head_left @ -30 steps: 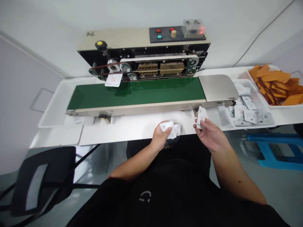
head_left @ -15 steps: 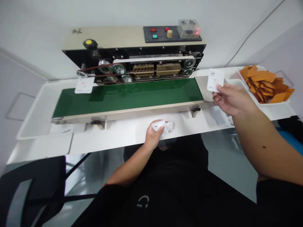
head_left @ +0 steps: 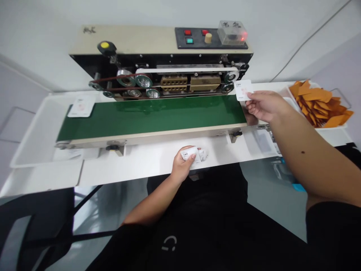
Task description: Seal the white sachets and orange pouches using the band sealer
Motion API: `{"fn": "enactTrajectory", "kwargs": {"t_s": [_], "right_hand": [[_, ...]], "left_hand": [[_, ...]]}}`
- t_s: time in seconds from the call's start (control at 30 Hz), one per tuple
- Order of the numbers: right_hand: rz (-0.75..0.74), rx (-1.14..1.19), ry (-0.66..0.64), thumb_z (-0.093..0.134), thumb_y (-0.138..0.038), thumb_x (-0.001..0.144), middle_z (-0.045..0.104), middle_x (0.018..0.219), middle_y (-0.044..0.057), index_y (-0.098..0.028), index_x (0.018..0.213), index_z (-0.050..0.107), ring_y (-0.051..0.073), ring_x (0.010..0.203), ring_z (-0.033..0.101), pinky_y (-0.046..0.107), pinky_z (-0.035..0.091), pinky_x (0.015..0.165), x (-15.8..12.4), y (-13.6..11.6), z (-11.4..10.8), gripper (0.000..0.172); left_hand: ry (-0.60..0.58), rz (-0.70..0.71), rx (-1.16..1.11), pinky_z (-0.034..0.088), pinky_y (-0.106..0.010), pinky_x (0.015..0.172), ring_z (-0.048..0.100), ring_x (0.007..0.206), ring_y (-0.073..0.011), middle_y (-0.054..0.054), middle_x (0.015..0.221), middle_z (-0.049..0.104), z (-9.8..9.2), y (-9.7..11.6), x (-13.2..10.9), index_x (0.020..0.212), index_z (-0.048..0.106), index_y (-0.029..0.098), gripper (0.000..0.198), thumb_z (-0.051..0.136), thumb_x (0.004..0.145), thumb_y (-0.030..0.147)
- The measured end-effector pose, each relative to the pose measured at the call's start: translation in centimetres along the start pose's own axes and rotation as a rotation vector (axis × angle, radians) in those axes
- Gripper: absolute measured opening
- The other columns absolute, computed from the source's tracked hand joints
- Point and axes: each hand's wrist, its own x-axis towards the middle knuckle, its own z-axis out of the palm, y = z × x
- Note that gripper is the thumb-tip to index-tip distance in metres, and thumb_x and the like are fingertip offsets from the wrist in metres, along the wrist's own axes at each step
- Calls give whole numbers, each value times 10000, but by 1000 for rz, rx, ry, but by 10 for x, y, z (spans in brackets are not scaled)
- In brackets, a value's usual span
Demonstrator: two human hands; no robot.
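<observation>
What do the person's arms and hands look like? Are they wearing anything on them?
The left hand and right hand are bare, with no gloves. Short black sleeves leave the forearms uncovered. The right forearm has a small mole. The black top has a small pale mark.

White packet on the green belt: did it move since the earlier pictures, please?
Yes. The white packet moved left along the green belt. It was near the middle of the wheels before; now it lies at the belt's left end.
</observation>
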Motion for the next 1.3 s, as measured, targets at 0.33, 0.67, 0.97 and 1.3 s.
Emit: {"fn": "enactTrajectory", "kwargs": {"t_s": [0.33,0.67,0.97,1.3], "right_hand": [[83,25,-26,751,-242,1003,715,730,76,-163,916,651,120,546,618,194,485,452,13,1,17,154],[-162,-76,-24,852,-455,893,730,828,42,-230,1122,714,158,601,700,234,489,473,-68,42,5,350],[-209,-158,-175,776,-443,921,720,968,59,-241,1178,757,173,795,674,277,531,614,-160,152,28,328],[-406,-331,-249,729,-377,948,680,1113,70,-282,1140,774,205,884,606,379,551,834,-172,181,41,219]], "left_hand": [[-14,12,3,648,-453,970,800,1140,-316,-184,1213,821,2,2,-1,1227,673,165,524,878,864,482],[12,-3,-28,647,-458,970,793,1136,-315,-163,1197,823,3,5,-5,1213,672,178,535,893,842,494],[-14,-101,-97,659,-395,855,801,1034,-283,-156,1200,815,29,4,-14,1219,648,177,577,916,819,495],[-72,-154,24,577,-284,710,722,801,-181,-59,981,770,50,-6,-30,1189,693,169,578,922,794,524]]}}
